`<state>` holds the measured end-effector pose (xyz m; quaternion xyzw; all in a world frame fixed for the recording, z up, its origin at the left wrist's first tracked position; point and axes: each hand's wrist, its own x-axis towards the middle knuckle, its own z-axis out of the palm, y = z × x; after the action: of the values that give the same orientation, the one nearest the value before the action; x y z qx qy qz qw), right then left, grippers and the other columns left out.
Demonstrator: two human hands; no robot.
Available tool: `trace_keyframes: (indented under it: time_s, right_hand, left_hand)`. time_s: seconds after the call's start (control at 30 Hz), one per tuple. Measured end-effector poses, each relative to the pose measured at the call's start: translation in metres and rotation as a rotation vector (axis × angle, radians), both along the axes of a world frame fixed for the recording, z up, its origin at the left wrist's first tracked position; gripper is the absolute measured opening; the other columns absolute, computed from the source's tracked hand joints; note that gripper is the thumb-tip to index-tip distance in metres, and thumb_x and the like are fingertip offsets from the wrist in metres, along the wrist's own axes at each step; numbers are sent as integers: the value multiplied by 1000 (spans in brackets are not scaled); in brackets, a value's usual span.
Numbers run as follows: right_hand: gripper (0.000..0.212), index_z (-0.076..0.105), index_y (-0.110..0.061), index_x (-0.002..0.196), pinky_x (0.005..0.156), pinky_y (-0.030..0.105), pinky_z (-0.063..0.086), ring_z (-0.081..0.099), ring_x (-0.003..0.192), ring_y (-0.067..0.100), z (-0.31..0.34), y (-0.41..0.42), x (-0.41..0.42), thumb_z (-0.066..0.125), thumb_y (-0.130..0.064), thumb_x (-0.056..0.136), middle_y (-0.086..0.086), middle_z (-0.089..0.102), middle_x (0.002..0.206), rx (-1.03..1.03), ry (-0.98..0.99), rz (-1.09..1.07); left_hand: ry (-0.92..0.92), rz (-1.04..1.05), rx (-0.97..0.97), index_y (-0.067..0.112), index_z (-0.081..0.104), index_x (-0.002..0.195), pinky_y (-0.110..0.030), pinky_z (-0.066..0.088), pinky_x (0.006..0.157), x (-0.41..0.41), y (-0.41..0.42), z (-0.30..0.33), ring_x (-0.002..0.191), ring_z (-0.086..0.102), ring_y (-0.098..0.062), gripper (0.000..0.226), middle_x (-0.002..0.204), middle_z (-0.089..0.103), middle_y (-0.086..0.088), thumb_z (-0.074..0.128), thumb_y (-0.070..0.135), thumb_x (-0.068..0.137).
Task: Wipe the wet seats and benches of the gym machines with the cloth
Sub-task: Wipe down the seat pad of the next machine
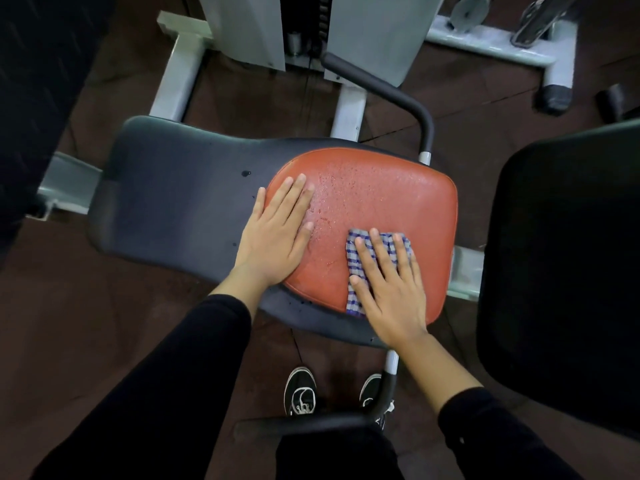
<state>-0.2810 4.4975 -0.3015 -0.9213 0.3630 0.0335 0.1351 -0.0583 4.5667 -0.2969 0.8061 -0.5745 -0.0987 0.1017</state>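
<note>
A red padded seat (pixel 381 199) sits on a dark grey base (pixel 173 202) of a gym machine, and water droplets cover its far and middle part. A blue-and-white checked cloth (pixel 356 258) lies folded on the seat's near right part. My right hand (pixel 391 289) presses flat on the cloth with straight fingers spread. My left hand (pixel 277 233) rests flat on the seat's left edge, fingers straight, half over the grey base.
A dark curved handle (pixel 391 91) rises behind the seat and another (pixel 346 417) runs in front by my shoes. White machine frame and weight stack housing (pixel 374 32) stand beyond. A black pad (pixel 568 271) is at the right, another dark pad at the left.
</note>
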Motion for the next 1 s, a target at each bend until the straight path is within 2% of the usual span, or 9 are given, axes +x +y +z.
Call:
trace_keyframes:
  time_s: [0.1,0.3,0.43,0.57,0.67,0.73,0.9,1.0]
  right_hand:
    - [57,13,-31,151,119,44,3,1,147,27,-3,-1,4,19,-52,98,-3,12,159,-27,11,-32]
    - [62,15,-25,151,117,49,4,0,146,35,0,15,59,19,-54,97,2,11,159,-10,-21,-296]
    - [59,17,-26,151,117,50,9,7,145,36,-1,41,64,25,-51,98,2,15,158,-49,-45,-29]
    - [54,20,-29,150,116,50,16,13,145,32,-12,44,8,30,-42,99,1,23,156,-108,-55,214]
    - [53,16,-30,150,117,47,13,12,145,29,-12,29,-28,24,-43,100,-1,27,155,-105,-34,161]
    - [52,14,-29,151,117,45,10,9,146,28,-9,17,-25,16,-44,101,-2,21,156,-73,5,84]
    - [56,8,-26,150,118,44,0,-4,145,28,0,14,54,11,-48,99,-3,3,158,-15,-30,-206]
    - [56,14,-23,151,118,48,5,1,146,31,1,36,71,13,-46,100,-3,5,157,-35,-64,-71]
  left_hand:
    - [5,-1,-7,14,23,152,-45,0,120,-1,-1,-1,148,10,-17,57,160,19,-3,18,39,101]
    - [25,-5,-31,14,24,152,-45,-1,119,0,-1,-2,148,11,-18,56,160,19,-3,16,36,102]
    - [32,-36,-35,12,24,152,-46,2,119,2,1,-3,148,13,-20,55,160,20,-5,16,33,102]
    - [24,-22,-32,14,22,153,-43,-1,119,3,1,-4,148,11,-18,54,160,18,-3,17,33,102]
    - [21,-15,-46,14,23,152,-43,-1,119,2,1,-3,148,12,-18,53,160,19,-3,18,32,102]
    - [26,-14,-64,13,25,152,-44,1,119,1,0,-3,148,14,-19,53,159,21,-4,20,32,102]
    - [58,-10,-87,12,28,151,-45,3,119,1,0,-4,147,17,-20,53,158,24,-5,21,31,102]
    - [76,-24,-91,12,29,151,-45,3,119,1,1,-3,147,17,-21,53,158,24,-5,20,30,101]
